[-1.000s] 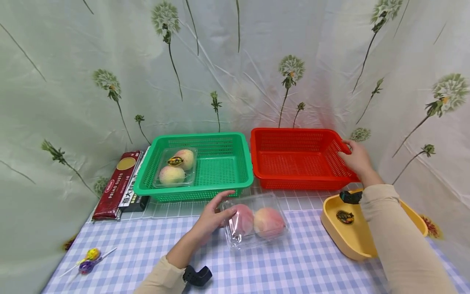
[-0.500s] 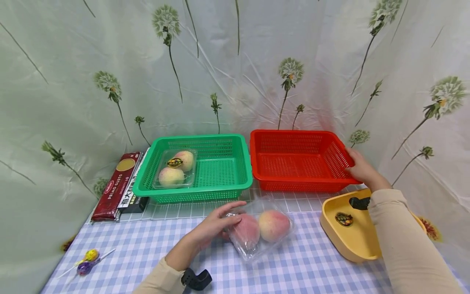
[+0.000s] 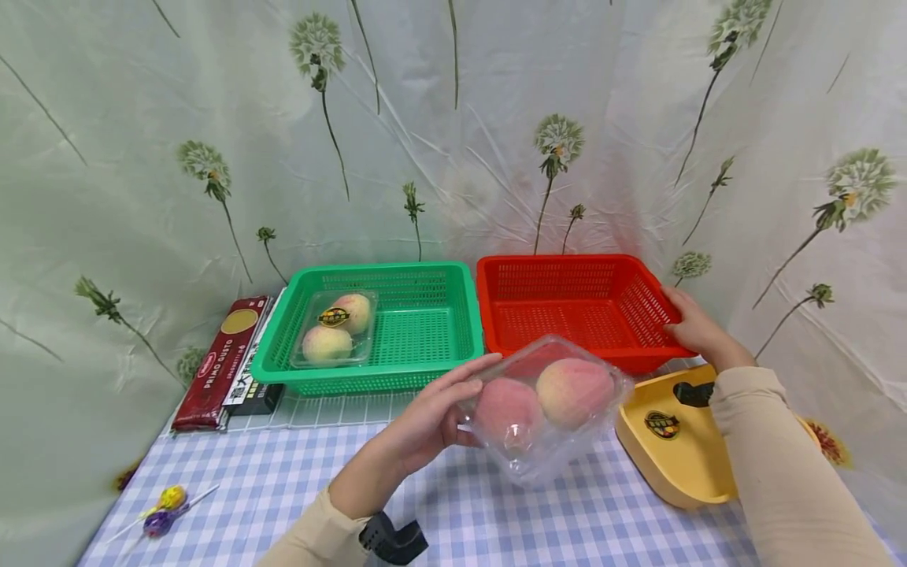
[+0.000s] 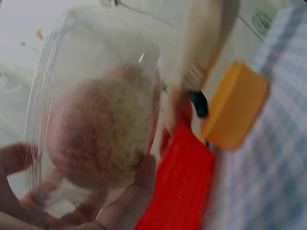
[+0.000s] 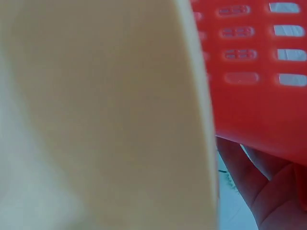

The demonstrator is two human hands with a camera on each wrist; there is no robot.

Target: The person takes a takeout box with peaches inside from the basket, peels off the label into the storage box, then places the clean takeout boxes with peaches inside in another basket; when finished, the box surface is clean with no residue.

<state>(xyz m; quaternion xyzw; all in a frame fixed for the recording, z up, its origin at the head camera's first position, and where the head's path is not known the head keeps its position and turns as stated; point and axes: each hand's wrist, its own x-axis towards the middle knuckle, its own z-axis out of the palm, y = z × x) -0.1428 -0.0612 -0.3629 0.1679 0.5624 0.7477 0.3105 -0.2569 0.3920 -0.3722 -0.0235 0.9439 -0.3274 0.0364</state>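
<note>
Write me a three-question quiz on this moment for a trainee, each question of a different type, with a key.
1. Multiple choice: which hand holds the clear pack of two peaches above the table?
A) left
B) right
C) both
2. True or false: the lollipops lie inside the green basket.
3. Fill in the color: the right hand is on the rim of the ____ basket.

Key:
1. A. The left hand holds it.
2. False. The lollipops lie on the checked cloth, outside the green basket.
3. Red. The hand is at one end of the red basket.
</note>
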